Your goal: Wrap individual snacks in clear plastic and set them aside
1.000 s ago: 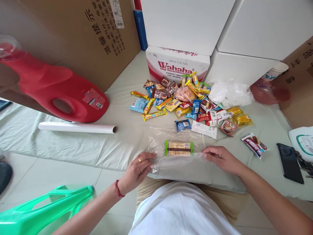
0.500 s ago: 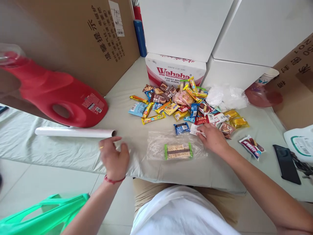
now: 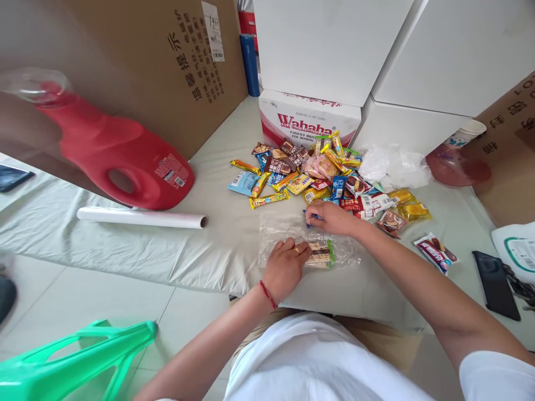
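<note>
A snack bar with green ends lies on a sheet of clear plastic film on the pale green cloth in front of me. My left hand rests over the left part of the bar with its fingers curled down on it. My right hand is just beyond the film, fingers pinched on a small blue snack packet, most of which the hand hides. A pile of several coloured snack packets lies just behind my right hand.
A white film roll and a red detergent jug lie at the left. A Wahaha carton, white boxes, crumpled plastic and a paper cup stand behind. A black phone lies right, a green stool lower left.
My left hand came back from near the film roll onto the snack bar. My right hand slid left from the white packet to the blue packet.
</note>
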`<state>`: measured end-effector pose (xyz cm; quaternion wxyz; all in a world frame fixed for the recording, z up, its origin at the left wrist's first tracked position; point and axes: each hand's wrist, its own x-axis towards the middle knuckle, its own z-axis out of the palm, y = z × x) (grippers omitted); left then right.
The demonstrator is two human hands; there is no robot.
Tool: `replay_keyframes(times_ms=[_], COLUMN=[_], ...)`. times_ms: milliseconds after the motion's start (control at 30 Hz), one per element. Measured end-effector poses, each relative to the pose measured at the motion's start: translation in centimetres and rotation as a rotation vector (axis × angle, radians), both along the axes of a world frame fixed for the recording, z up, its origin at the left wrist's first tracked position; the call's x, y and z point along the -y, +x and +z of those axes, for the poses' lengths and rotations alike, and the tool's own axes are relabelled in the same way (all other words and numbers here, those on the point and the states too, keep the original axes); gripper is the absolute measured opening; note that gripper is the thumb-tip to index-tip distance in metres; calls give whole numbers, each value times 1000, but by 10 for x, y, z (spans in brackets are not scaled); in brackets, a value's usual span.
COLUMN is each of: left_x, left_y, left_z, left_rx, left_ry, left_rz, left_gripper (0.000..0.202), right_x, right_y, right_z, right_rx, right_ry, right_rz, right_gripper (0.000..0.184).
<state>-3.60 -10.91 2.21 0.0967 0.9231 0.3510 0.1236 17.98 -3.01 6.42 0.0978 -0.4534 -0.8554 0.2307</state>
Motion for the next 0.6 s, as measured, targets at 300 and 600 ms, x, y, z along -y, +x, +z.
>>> replay_keyframes(times_ms=[300,600], left_x=[14,3], left_y=[-2,-76], left_z=[-9,-30], left_rx=[87,678], left_ry=[16,-219], left_rz=[121,830], left_gripper=[28,32], right_x=[91,135], right_y=[-5,-25], right_z=[10,-36], right_rx=[251,197], right_ry=[193,195], right_rz=[88,238], right_gripper=[28,32])
